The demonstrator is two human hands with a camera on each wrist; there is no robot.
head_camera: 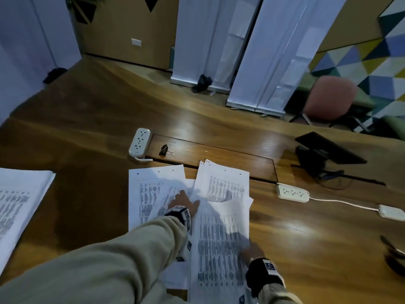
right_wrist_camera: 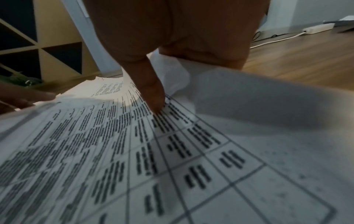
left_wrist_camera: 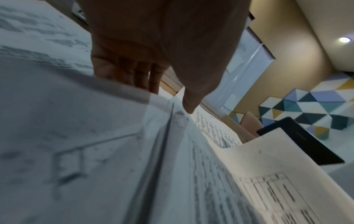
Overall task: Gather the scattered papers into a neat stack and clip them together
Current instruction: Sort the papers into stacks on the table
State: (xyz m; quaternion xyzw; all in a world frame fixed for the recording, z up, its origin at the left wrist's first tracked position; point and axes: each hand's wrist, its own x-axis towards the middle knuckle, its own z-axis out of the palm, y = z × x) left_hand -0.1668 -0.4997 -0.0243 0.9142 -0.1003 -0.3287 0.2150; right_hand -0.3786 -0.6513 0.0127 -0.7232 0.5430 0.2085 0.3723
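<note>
Several printed sheets [head_camera: 153, 189] lie fanned out on the wooden table [head_camera: 87, 150] in front of me. My left hand [head_camera: 186, 200] rests on the middle of the pile with straight fingers [left_wrist_camera: 141, 75], their tips hidden behind a raised sheet edge; the thumb [left_wrist_camera: 188, 106] touches the paper. My right hand [head_camera: 252, 252] pinches the right edge of the front sheet [head_camera: 219, 249]: the thumb [right_wrist_camera: 155, 101] presses on the print and the edge curls up against the fingers. A black binder clip [head_camera: 164, 149] lies beyond the papers, apart from both hands.
A separate paper stack [head_camera: 19, 200] sits at the left edge. White power strips lie behind [head_camera: 140, 142] and to the right [head_camera: 292, 192] of the pile, the right one with a cord and adapter [head_camera: 391, 212]. A black stand [head_camera: 324, 152] is at the back right.
</note>
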